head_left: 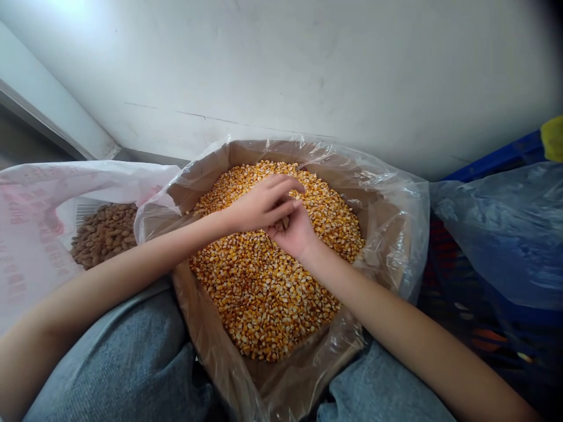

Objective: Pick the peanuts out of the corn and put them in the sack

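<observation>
A cardboard box (264, 152) lined with clear plastic stands between my knees, filled with dried yellow corn kernels (259, 293). My left hand (264, 202) reaches across from the left and curves over my right hand (294, 234), which lies palm up above the corn. A small brown bit (284, 223) sits in the cupped right palm, partly hidden by the left fingers. To the left of the box, brown almonds (105, 234) fill an open white printed sack (35, 234), which neither hand touches.
A white wall (308, 70) rises close behind the box. Grey trousers (109, 363) cover my lap. On the right lie a translucent blue bag (501, 234) and a blue crate rim (497, 158), with a yellow object (552, 138) at the far edge.
</observation>
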Motion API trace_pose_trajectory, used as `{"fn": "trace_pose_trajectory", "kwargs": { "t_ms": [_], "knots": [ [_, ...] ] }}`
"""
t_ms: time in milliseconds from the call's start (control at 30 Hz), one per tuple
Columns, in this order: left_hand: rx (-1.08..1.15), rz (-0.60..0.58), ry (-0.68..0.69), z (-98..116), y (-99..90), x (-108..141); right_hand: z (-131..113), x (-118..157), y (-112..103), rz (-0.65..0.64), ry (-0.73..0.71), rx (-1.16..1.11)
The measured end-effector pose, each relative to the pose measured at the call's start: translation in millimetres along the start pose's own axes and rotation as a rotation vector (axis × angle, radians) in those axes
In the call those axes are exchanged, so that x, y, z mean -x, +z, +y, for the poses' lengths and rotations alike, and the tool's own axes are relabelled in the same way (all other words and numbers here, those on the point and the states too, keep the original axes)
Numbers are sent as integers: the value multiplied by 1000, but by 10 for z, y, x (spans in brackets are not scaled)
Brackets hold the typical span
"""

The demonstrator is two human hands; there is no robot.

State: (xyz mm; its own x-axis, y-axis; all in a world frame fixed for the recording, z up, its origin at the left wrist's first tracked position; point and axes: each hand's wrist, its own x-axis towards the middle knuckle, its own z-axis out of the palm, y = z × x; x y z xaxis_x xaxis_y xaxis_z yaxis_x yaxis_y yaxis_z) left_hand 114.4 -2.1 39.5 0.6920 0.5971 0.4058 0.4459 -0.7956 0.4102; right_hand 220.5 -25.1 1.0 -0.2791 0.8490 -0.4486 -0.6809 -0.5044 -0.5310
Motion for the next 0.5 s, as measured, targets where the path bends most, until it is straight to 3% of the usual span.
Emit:
{"fn": "trace_pose_trajectory", "kwargs": {
  "t_ms": [133, 300, 400, 500],
  "knots": [
    [-35, 109, -357, -294, -176, 196, -124, 37, 22, -4, 33, -213],
    [-124, -162, -963, -773, -31, 766, -243, 77, 17, -29, -37, -280],
    [-157, -291, -1084, -776, 189, 920, -258, 83, 4, -64, -36, -270],
    [-228, -311, -1103, -620, 377, 887, -266, 90, -2, -69, -29, -262]
  ]
}}
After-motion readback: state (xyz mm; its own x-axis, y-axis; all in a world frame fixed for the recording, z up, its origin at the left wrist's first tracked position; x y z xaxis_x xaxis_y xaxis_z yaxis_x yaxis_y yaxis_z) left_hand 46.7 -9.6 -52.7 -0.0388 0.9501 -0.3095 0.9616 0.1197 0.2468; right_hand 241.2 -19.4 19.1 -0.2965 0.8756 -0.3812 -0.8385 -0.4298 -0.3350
